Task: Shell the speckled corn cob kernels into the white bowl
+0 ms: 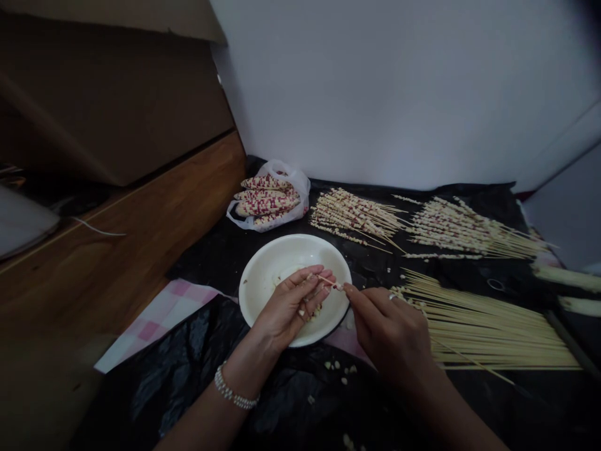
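Over the white bowl [256, 266] my left hand [293, 304] is cupped, palm up, with a few corn kernels [302, 311] at its curled fingers. Its thumb and fingertips close in around the tip of a thin skewer [325, 279]. My right hand [392, 329], wearing a ring, pinches this skewer just right of the bowl's rim. One or two kernels sit on the skewer close to the right fingertips. More loose kernels lie in the bowl, partly hidden behind my left hand.
A plastic bag [303, 188] holds several speckled corn cobs [267, 203]. Kernel-threaded skewers lie in two piles, one mid-back [350, 213], one farther right [451, 228]. Bare skewers [493, 326] spread at right, near stripped cobs [568, 277]. Kernels dot the black plastic sheet [197, 351]. A wall stands behind.
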A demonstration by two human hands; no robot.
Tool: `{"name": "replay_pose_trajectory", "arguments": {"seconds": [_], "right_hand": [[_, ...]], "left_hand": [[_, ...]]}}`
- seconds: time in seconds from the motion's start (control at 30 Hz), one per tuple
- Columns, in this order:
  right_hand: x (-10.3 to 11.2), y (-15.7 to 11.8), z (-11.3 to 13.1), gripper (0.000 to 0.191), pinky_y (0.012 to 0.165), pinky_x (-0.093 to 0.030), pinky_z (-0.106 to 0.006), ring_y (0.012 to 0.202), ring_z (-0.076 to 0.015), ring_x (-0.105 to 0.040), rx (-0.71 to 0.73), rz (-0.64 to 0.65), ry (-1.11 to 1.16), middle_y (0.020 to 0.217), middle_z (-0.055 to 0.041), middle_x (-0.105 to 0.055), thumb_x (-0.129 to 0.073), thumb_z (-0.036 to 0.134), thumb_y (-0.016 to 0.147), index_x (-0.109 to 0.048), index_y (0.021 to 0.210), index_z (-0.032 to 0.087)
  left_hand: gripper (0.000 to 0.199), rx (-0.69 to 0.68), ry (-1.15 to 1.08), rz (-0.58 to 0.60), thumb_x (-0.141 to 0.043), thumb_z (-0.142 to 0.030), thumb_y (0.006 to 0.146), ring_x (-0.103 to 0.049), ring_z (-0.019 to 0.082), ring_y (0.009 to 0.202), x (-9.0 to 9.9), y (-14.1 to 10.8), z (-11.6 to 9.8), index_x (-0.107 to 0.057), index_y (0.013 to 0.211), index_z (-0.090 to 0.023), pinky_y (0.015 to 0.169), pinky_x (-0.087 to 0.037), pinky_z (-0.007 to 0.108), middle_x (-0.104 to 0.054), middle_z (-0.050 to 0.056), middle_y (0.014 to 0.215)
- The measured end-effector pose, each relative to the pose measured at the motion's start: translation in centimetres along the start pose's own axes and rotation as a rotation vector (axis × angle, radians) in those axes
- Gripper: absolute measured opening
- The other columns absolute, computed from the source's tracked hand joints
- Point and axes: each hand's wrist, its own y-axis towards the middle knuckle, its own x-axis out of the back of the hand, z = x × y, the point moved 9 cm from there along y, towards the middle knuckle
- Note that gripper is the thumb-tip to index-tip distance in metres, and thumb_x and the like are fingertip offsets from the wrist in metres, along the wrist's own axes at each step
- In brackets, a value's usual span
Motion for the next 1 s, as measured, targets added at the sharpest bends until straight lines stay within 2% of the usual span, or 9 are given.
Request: {"name": "replay_pose_trajectory", "arguments": {"seconds": [0.13,0.27,0.57,0.73,1.0], "right_hand": [[0.12,0.03,-0.08,0.025,0.063,-0.038,-0.029,0.067,-0.0149,-0.060,-0.005,-0.007,0.017,0.074,-0.0027,-0.069,-0.056,0.006,0.093,-0.074,0.109,0.013],[0.14,-0.05,0.02,0.024,0.062,-0.037,-0.029,0.064,-0.0145,-0.057,0.003,-0.013,-0.004,0.074,-0.0023,-0.069,-0.057,0.007,0.093,-0.074,0.109,0.013],[0.06,-0.04,-0.08,0.027,0.061,-0.038,-0.030,0.064,-0.0142,-0.058,-0.006,-0.001,-0.033,0.073,-0.0017,-0.068,-0.055,0.007,0.094,-0.075,0.109,0.015],[0.36,0.10,0.04,0.026,0.059,-0.038,-0.029,0.062,-0.0124,-0.057,-0.003,-0.026,-0.030,0.071,-0.0017,-0.068,-0.053,0.009,0.095,-0.075,0.107,0.014],[0.47,0.04,-0.01,0.026,0.062,-0.038,-0.028,0.064,-0.0138,-0.058,-0.015,-0.027,-0.023,0.074,-0.0021,-0.070,-0.053,0.008,0.095,-0.074,0.110,0.014]], "left_hand": [[0.015,0.006,-0.029,-0.042,-0.059,-0.003,0.092,-0.076,0.013,0.076,0.31,0.08,0.04,-0.072,0.090,-0.010,0.072,-0.062,0.019,-0.078,0.011,0.092],[0.012,0.006,-0.027,-0.055,-0.062,-0.003,0.091,-0.075,0.012,0.073,0.41,0.09,-0.02,-0.072,0.087,-0.009,0.066,-0.061,0.016,-0.078,0.009,0.091],[0.013,-0.003,-0.028,-0.028,-0.068,-0.004,0.086,-0.076,0.014,0.080,0.24,0.05,-0.14,-0.075,0.095,-0.009,0.070,-0.062,0.018,-0.078,0.011,0.096],[0.014,0.001,-0.053,-0.071,-0.069,0.001,0.082,-0.074,0.011,0.073,0.41,0.01,-0.27,-0.075,0.087,-0.010,0.068,-0.061,0.015,-0.078,0.008,0.088],[0.017,0.015,-0.065,-0.107,-0.066,0.006,0.081,-0.074,0.010,0.071,0.53,0.06,-0.07,-0.074,0.084,-0.009,0.066,-0.060,0.013,-0.077,0.006,0.083]]}}
